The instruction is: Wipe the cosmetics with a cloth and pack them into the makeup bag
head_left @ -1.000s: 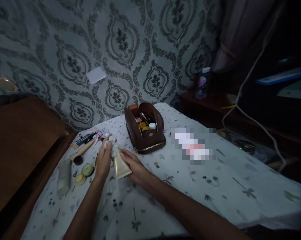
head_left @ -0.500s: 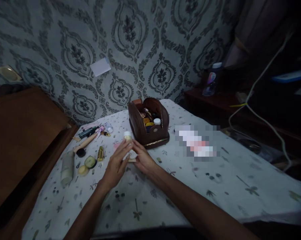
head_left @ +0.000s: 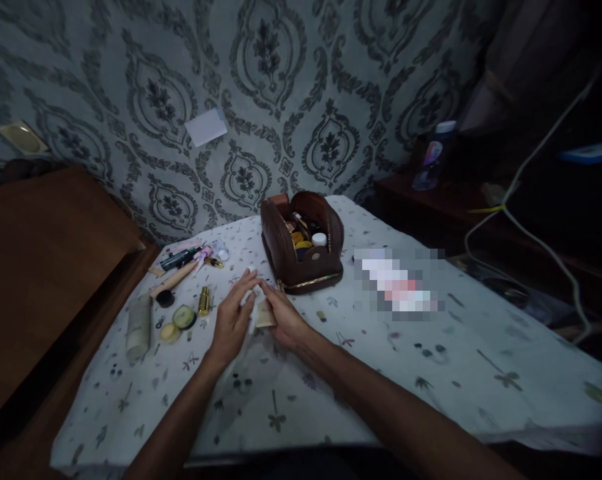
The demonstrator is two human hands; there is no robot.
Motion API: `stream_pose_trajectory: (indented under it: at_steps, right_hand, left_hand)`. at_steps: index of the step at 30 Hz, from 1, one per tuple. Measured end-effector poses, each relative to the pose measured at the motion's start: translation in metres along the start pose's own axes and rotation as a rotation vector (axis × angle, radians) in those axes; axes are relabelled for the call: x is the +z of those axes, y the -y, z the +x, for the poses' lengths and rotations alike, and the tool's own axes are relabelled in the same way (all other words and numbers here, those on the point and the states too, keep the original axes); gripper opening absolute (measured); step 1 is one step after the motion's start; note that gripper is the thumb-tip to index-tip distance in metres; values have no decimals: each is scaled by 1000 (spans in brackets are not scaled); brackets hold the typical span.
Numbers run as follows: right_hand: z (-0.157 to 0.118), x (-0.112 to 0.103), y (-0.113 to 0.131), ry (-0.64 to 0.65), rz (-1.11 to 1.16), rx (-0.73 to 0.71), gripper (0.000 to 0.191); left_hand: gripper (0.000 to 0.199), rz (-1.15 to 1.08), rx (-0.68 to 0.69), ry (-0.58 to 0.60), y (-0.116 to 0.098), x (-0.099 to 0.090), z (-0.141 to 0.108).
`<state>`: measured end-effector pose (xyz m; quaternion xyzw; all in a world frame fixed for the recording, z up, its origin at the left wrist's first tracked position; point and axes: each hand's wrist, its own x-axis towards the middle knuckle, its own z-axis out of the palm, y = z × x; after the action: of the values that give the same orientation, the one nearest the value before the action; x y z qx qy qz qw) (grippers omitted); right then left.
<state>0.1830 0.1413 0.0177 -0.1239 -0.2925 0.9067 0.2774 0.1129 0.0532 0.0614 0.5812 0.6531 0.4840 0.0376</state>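
My left hand point(head_left: 235, 319) and my right hand point(head_left: 285, 315) meet at their fingertips over the cloth, in front of an open brown bag point(head_left: 305, 263). A small pale cream item point(head_left: 265, 315) is in my right hand, between its fingers and palm. Under the fingers of my left hand a white cap point(head_left: 251, 270) shows; most of what it belongs to is hidden. Inside the bag are a white-lidded jar point(head_left: 319, 239) and several other small items. A gold tube point(head_left: 204, 301) stands left of my left hand.
On the patterned tablecloth point(head_left: 275, 413) at left lie a grey tube point(head_left: 139, 327), yellow-green jars point(head_left: 184, 317), a brush point(head_left: 173, 283) and pens. A blurred-out item point(head_left: 398, 283) lies right of the bag. A bottle point(head_left: 431, 157) stands at the back right.
The view has shifted slightly. The white-capped container has sunk lower behind my left fingers, and the cream item by my right hand shows more.
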Motion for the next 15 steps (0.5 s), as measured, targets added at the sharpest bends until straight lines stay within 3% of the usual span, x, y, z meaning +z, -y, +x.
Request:
stream_pose_trajectory:
  at_steps: [5,15]
  right_hand:
    - [-8,6,3,-6,20,173,44]
    - [-10,14,0,52,122,113,52]
  left_hand:
    - [43,3,-121,-169,4,3,16]
    - [49,6,-284,-91,4,11,-6]
